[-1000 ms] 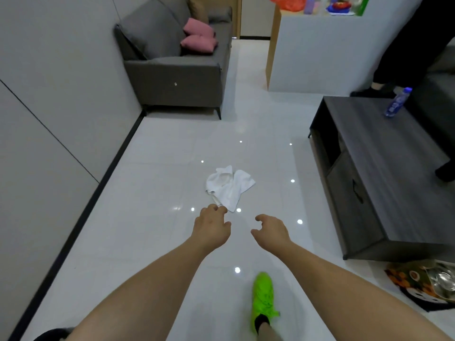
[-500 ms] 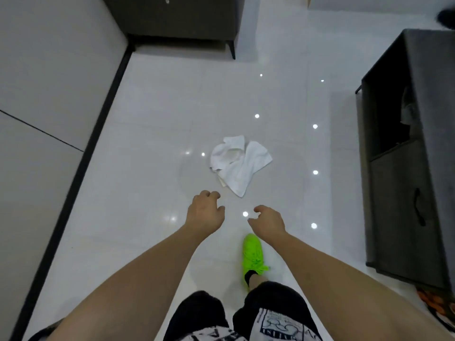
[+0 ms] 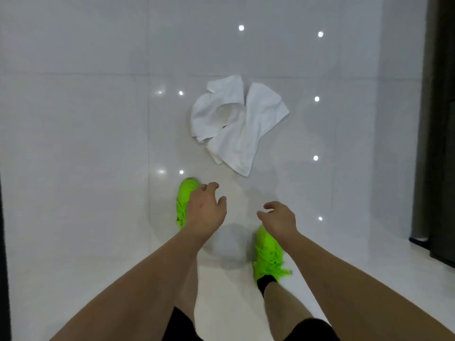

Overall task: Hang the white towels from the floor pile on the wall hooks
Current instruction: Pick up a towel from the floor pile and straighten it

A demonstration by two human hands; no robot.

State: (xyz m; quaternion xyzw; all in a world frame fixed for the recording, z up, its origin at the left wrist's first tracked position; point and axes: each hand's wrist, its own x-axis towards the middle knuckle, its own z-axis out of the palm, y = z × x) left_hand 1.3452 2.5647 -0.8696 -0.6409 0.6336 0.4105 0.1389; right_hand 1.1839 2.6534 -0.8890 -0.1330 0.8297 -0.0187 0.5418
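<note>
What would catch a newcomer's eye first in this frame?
The two neon green lace-up sneakers stand out most, low in the middle on the glossy white tiled floor. Just ahead of them lies the crumpled pile of white towels, untouched. Both bare hands, left hand and right hand, hang above the shoes with loosely curled fingers, holding nothing.

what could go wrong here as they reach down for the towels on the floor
1. The white towels lie overlapped in a crumpled pile, so one grab may lift several at once, or let one drop.
2. The floor is glossy tile, and the green shoes stand close to the pile; a step onto loose cloth might slip.
3. Both the left hand and right hand are short of the pile and empty, so more bending is needed.
</note>
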